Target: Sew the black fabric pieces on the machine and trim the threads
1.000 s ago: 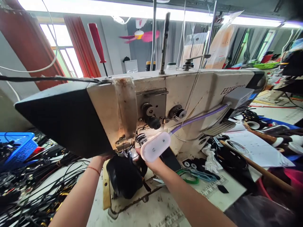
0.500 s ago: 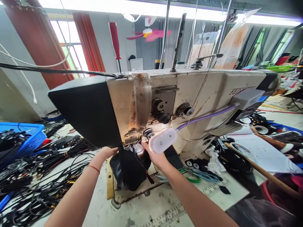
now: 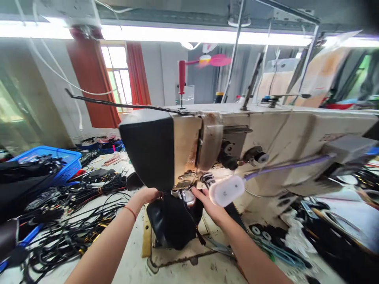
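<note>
Looking down through my head view, I find it swung leftward from half a second ago, so the sewing machine (image 3: 284,136) stands farther right in it. My left hand (image 3: 147,195), partly behind the machine's dark end cover (image 3: 148,152) a second ago, now shows just below that cover. The black piece (image 3: 177,228) lies under the machine's stitching end, much as before; I judge the work is staying there rather than coming away. My left fingers are at its upper left edge; those of my right hand (image 3: 209,205) reach in by the shiny metal part (image 3: 189,197). Whether either set is pinching I cannot tell, the tips being partly hidden.

Edges are close: the machine's cover just above my left hand, its lamp (image 3: 227,191) just beside my right. What look like scissors (image 3: 219,248) lie in front of the machine, near my right forearm; cables (image 3: 71,232) heap left of it. The most open room is the worktop (image 3: 127,258) directly before the machine.
</note>
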Motion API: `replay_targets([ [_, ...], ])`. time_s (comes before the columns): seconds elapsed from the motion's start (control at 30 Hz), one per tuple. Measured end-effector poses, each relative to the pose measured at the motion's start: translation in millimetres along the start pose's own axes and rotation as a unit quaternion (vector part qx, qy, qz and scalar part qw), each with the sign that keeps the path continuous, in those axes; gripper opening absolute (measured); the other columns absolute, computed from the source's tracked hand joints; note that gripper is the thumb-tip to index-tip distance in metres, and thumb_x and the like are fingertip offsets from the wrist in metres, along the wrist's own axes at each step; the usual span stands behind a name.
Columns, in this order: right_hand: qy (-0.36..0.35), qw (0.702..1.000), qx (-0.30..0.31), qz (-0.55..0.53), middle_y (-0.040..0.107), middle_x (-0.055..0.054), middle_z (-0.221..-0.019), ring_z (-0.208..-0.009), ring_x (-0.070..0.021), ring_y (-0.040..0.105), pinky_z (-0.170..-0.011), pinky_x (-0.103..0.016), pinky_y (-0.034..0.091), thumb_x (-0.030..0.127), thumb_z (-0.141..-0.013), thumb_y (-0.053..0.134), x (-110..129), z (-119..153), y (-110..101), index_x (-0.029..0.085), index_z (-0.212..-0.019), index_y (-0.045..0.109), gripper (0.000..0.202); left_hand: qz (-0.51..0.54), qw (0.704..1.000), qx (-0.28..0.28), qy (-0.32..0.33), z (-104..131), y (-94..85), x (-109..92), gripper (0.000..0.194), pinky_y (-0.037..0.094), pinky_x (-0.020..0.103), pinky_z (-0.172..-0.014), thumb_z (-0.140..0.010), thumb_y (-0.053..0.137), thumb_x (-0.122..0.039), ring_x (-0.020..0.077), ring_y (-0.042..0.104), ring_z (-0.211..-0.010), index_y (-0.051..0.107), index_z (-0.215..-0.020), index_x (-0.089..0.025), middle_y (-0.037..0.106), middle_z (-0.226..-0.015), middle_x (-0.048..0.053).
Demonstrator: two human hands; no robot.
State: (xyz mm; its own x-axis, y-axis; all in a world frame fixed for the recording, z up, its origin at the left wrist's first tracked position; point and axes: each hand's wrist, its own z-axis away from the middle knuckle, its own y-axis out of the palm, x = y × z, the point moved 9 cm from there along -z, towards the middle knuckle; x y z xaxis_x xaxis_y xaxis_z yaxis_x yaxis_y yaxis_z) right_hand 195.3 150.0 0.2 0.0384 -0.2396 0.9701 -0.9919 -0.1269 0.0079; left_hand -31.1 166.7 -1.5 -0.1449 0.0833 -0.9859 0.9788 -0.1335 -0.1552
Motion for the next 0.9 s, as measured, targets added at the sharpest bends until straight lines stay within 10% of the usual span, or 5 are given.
replay_targets([
  [0.37, 0.064, 0.996, 0.064, 0.004, 0.073, -0.012, -0.099, -0.117, -0.0364, 0.057, -0.113, -0.055, 0.028, 0.074, -0.065, 0.07, -13.4, -6.1, 9.0, 0.019, -0.083, 0.074, 0.059, -0.103, 0.994, -0.02, 0.028, 68.4, -67.5, -20.0, 0.018, 0.054, 0.023, -0.059, -0.089, 0.066, -0.027, 0.011, 0.064, -0.063, 0.068, -0.1, -0.014, 0.067, -0.072, -0.003],
  [0.6, -0.029, 0.995, -0.066, 0.071, 0.073, -0.011, -0.097, -0.105, -0.0323, 0.062, -0.098, -0.048, 0.046, 0.063, -0.08, 0.062, -1.8, 15.3, -2.1, 0.018, -0.088, 0.071, 0.047, -0.055, 0.996, 0.051, 0.037, 125.9, -15.1, -39.3, 0.032, 0.057, 0.038, -0.076, -0.088, 0.059, -0.044, 0.0249, 0.073, -0.082, 0.072, -0.102, -0.018, 0.078, -0.09, 0.012],
  [0.7, -0.225, 0.945, -0.18, 0.155, 0.07, -0.011, -0.1, -0.105, -0.0311, 0.062, -0.095, -0.047, 0.047, 0.041, -0.085, 0.065, 42.8, 54.2, -7.4, 0.02, -0.101, 0.069, 0.027, -0.119, 0.99, 0.001, 0.08, 118.0, 10.0, -60.6, 0.022, 0.051, 0.037, -0.075, -0.086, 0.064, -0.038, 0.0225, 0.066, -0.077, 0.075, -0.088, -0.018, 0.072, -0.079, 0.009],
  [0.8, -0.42, 0.877, -0.104, 0.209, 0.07, -0.008, -0.099, -0.094, -0.0236, 0.065, -0.085, -0.037, 0.052, 0.017, -0.084, 0.065, 89.3, 94.3, 22.8, 0.022, -0.116, 0.063, 0.032, -0.267, 0.944, -0.048, 0.189, 111.7, 35.8, -92.4, 0.013, 0.043, 0.037, -0.082, -0.086, 0.063, -0.024, 0.0231, 0.058, -0.089, 0.076, -0.083, -0.021, 0.066, -0.091, 0.009],
  [0.9, -0.429, 0.88, -0.028, 0.203, 0.07, -0.003, -0.086, -0.077, -0.0164, 0.066, -0.073, -0.03, 0.053, 0.005, -0.086, 0.059, 106.5, 97.9, 38.8, 0.023, -0.103, 0.064, 0.026, -0.399, 0.872, -0.036, 0.28, 111.7, 61.5, -108.3, 0.019, 0.041, 0.035, -0.08, -0.089, 0.058, -0.015, 0.021, 0.058, -0.086, 0.073, -0.088, -0.025, 0.069, -0.092, 0.004],
])
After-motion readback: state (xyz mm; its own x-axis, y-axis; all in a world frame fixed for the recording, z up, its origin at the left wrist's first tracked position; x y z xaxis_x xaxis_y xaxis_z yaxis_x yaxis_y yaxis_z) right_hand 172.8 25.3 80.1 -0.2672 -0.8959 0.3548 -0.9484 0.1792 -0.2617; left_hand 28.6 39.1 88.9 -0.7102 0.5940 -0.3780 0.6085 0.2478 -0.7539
